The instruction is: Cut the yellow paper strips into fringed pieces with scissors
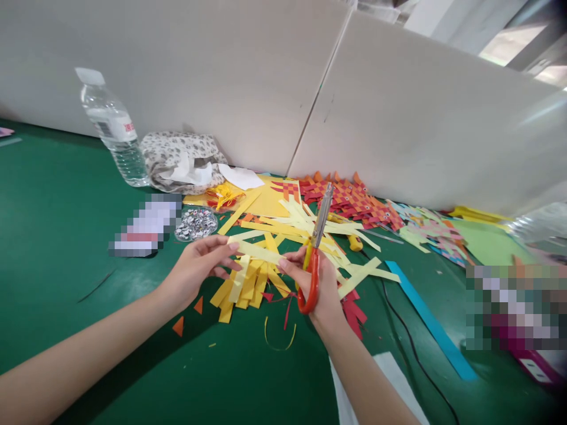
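A pale yellow paper strip [257, 252] is stretched between my two hands over the middle of the table. My left hand [199, 265] pinches its left end between thumb and fingers. The thumb of my right hand [323, 286] presses on the right end. Scissors [325, 212] with red handles also sit in my right hand, their blades closed and pointing up and away from me. Beneath the held strip lies a pile of deeper yellow strips [252, 283]. More pale yellow strips [365, 276] fan out behind and to the right of my right hand.
At the back are woven red-orange paper pieces [345, 200] and a yellow sheet [266, 198]. A water bottle [115, 133] stands left, near a container of googly eyes [196, 224]. A blue strip [429, 319] and a black cable [407, 336] lie right. A partition [199, 71] borders the green table [155, 389].
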`<state>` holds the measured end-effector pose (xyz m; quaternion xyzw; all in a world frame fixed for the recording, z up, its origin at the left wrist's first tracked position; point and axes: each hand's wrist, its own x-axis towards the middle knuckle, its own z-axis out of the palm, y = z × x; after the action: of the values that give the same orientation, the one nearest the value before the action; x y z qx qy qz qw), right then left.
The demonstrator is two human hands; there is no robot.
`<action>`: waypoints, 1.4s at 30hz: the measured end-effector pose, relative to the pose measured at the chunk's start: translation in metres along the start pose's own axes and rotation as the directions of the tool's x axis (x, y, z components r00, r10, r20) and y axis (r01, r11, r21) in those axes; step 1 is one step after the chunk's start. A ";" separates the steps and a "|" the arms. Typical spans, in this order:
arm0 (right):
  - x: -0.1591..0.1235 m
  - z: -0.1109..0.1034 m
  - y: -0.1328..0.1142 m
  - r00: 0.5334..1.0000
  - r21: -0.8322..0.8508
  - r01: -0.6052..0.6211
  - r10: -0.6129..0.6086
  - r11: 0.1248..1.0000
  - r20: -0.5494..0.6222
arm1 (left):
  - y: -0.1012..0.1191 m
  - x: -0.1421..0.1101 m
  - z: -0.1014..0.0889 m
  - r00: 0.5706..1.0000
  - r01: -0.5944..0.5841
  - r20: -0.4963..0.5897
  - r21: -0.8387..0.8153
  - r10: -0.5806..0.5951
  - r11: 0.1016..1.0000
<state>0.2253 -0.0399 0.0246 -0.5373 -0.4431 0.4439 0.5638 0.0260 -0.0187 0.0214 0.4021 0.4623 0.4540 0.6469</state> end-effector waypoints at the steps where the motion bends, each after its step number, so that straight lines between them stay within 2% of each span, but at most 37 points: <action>1: -0.001 0.001 0.000 1.000 0.019 -0.003 0.003 1.000 -0.005 | -0.001 -0.002 0.001 1.000 0.007 0.028 0.018 -0.007 1.000; 5: -0.009 0.009 0.000 0.999 0.092 -0.037 0.036 0.995 0.009 | -0.004 -0.010 0.009 0.987 0.053 0.146 0.135 -0.073 0.989; 7: -0.013 0.012 0.001 0.997 0.115 -0.063 0.057 0.991 0.050 | -0.004 -0.014 0.012 0.982 0.069 0.164 0.173 -0.098 0.983; 18: -0.019 0.015 -0.004 0.972 0.072 -0.179 0.165 0.981 0.164 | 0.000 -0.014 0.013 0.996 0.036 0.078 0.187 -0.051 0.982; 22: -0.020 0.016 -0.005 0.962 0.065 -0.203 0.186 0.977 0.200 | 0.002 -0.014 0.012 0.997 0.017 0.077 0.187 -0.032 0.982; 31: -0.017 0.014 0.001 0.961 0.048 -0.176 0.161 0.983 0.224 | 0.007 -0.012 0.013 0.996 0.036 0.076 0.227 -0.055 0.973; 37: -0.018 0.016 -0.001 0.962 0.119 -0.200 0.173 0.972 0.210 | 0.004 -0.010 0.011 0.996 0.065 0.050 0.127 -0.072 0.990; 42: -0.019 0.016 -0.002 0.963 0.136 -0.216 0.188 0.967 0.195 | 0.002 -0.010 0.009 0.996 0.070 0.047 0.110 -0.075 0.991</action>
<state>0.2056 -0.0547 0.0265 -0.4917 -0.3988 0.5793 0.5134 0.0322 -0.0286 0.0282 0.4309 0.4839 0.3940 0.6519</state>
